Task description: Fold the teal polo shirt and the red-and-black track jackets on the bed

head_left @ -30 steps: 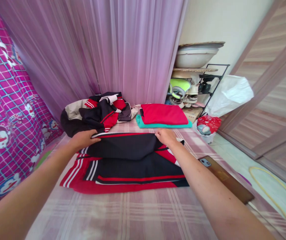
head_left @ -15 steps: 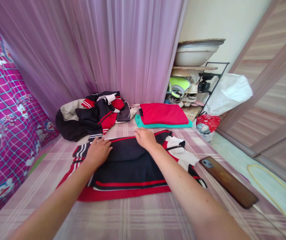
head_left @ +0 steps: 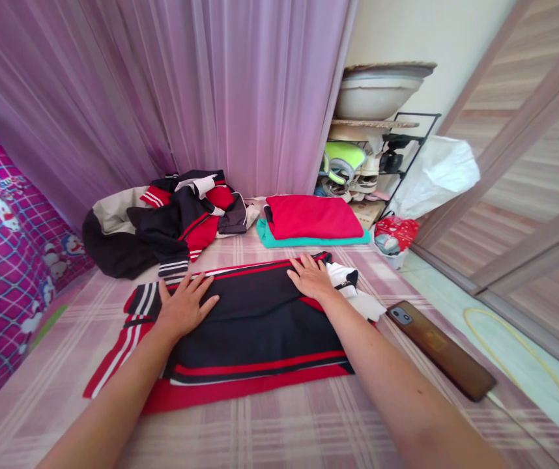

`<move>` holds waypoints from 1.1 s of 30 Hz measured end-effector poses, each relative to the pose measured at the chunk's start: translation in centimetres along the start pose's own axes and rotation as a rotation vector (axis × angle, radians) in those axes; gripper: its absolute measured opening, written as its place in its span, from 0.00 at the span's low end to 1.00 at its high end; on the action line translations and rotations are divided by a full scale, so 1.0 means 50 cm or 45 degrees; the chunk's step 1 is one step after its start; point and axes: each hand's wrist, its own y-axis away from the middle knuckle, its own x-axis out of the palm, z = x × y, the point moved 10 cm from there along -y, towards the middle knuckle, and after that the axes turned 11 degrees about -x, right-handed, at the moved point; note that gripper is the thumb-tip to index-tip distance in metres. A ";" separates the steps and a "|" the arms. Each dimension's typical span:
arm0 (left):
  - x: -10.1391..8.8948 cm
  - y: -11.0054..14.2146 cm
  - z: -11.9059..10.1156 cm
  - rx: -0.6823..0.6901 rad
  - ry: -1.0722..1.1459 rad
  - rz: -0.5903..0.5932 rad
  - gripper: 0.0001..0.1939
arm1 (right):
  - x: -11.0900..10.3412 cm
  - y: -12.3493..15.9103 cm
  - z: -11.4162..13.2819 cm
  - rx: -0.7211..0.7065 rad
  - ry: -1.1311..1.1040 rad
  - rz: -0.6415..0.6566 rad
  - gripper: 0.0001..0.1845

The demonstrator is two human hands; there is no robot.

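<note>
A dark navy jacket (head_left: pixel 255 319) with red and white stripes lies partly folded on a plaid sheet in front of me. My left hand (head_left: pixel 184 306) rests flat on its upper left part, fingers spread, near the striped cuff. On the upper right part lies my right hand (head_left: pixel 310 277), also flat with fingers apart, close to the white collar area (head_left: pixel 358 293). Neither hand grips the cloth. Behind it on the left is a heap of rumpled navy, red and grey clothes (head_left: pixel 172 221). A folded red garment (head_left: pixel 313 218) sits on a folded teal one (head_left: pixel 318 242) at the back.
A phone (head_left: pixel 440 348) with a cable plugged in lies at the right on the plaid sheet (head_left: pixel 260 433). Beyond the edge stand a shoe rack (head_left: pixel 401 172) with basins (head_left: pixel 380 94) and plastic bags (head_left: pixel 430 176). A purple curtain (head_left: pixel 201 98) hangs behind.
My right hand has moved right along the jacket's far edge and its fingers have spread out flat. My left hand's fingers have spread too. The jacket's right side looks more covered by the navy cloth.
</note>
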 end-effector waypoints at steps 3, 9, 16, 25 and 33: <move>0.005 -0.002 0.003 -0.042 0.020 0.046 0.30 | 0.001 -0.004 0.002 0.002 -0.006 0.032 0.33; 0.011 -0.007 0.001 -0.024 0.028 0.004 0.32 | -0.080 -0.035 0.066 -0.080 -0.112 -0.218 0.30; -0.055 0.021 -0.011 0.053 0.101 -0.176 0.23 | -0.090 0.007 0.025 -0.074 -0.180 -0.227 0.19; -0.071 0.093 -0.285 0.390 0.064 -0.053 0.15 | -0.086 0.081 -0.016 -0.327 0.067 -0.282 0.19; -0.116 0.073 -0.270 0.434 -0.087 -0.127 0.13 | -0.118 0.064 -0.018 -0.293 0.289 -0.338 0.20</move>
